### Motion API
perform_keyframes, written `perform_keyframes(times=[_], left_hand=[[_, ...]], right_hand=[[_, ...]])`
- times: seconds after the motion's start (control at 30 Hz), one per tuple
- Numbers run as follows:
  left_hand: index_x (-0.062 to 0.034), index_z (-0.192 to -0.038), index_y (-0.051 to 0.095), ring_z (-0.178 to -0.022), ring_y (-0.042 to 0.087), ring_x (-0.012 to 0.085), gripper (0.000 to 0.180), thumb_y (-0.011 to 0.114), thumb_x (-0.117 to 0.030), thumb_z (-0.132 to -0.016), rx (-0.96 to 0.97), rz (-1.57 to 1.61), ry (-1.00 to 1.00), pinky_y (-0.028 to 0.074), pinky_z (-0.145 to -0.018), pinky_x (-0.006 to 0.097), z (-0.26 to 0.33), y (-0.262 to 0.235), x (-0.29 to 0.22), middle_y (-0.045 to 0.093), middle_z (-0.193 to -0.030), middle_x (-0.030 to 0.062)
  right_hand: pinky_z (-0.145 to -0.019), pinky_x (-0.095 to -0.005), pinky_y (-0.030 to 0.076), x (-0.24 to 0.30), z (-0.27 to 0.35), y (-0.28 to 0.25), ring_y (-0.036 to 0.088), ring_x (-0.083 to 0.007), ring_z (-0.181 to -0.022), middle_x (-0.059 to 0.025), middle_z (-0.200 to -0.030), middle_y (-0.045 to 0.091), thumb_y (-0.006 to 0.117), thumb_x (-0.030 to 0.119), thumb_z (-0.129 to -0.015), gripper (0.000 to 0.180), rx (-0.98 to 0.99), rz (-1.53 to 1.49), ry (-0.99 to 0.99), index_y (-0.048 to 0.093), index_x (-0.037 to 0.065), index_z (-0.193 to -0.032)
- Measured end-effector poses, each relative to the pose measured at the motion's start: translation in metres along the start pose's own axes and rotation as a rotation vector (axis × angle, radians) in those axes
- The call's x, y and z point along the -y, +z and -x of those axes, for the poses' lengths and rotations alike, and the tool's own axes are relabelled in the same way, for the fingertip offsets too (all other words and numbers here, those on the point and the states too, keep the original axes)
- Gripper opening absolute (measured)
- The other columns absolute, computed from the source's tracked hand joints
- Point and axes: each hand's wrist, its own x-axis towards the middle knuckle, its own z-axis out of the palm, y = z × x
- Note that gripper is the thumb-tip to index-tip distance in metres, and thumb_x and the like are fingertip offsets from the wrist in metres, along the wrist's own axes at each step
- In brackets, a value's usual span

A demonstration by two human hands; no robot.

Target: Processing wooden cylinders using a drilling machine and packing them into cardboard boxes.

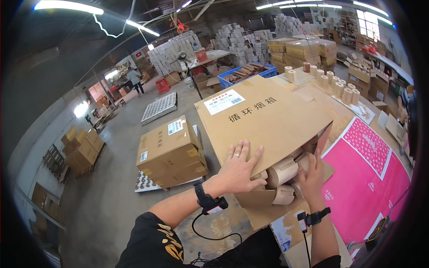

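Observation:
A large tan cardboard box lies tilted on the bench, its opening toward me. Pale wooden cylinders with slots in their ends fill the opening, and some jut out past a flap. My left hand rests on the printed side with fingers spread flat, its thumb by the box's edge near the cylinders. At the right of the opening, my right hand is closed around a wooden cylinder; part of its grip is hidden. Both wrists wear black straps with small devices and cables.
Right of the box lie pink printed sheets. More wooden cylinders stand at the bench's far end, beside a blue crate of brown pieces. Another carton sits low at left. A person stands far back.

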Motion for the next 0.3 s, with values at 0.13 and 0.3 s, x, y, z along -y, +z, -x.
perform_keyframes(times=[0.13,0.3], left_hand=[[-0.0096,-0.156,0.013,-0.139,0.012,0.0613,0.122,0.065,-0.077,-0.068,0.082,0.034,0.033,0.013,-0.114,0.063,0.005,0.000,0.001,0.012,-0.150,0.0427],[-0.0151,-0.157,0.003,-0.142,0.007,0.0572,0.130,0.072,-0.074,-0.064,0.228,-0.016,0.059,0.009,-0.107,0.074,0.011,-0.019,-0.004,0.005,-0.153,0.0398]], right_hand=[[-0.106,-0.0510,0.036,-0.041,0.005,0.009,0.041,-0.0475,-0.129,-0.0287,-0.145,0.037,0.063,0.016,-0.088,0.051,-0.005,0.030,0.148,0.047,0.001,-0.134],[-0.111,-0.0490,0.032,-0.075,0.006,-0.002,0.036,-0.0469,-0.135,-0.0229,-0.151,0.033,0.063,0.025,-0.091,0.060,0.183,-0.144,0.406,0.040,0.007,-0.144]])
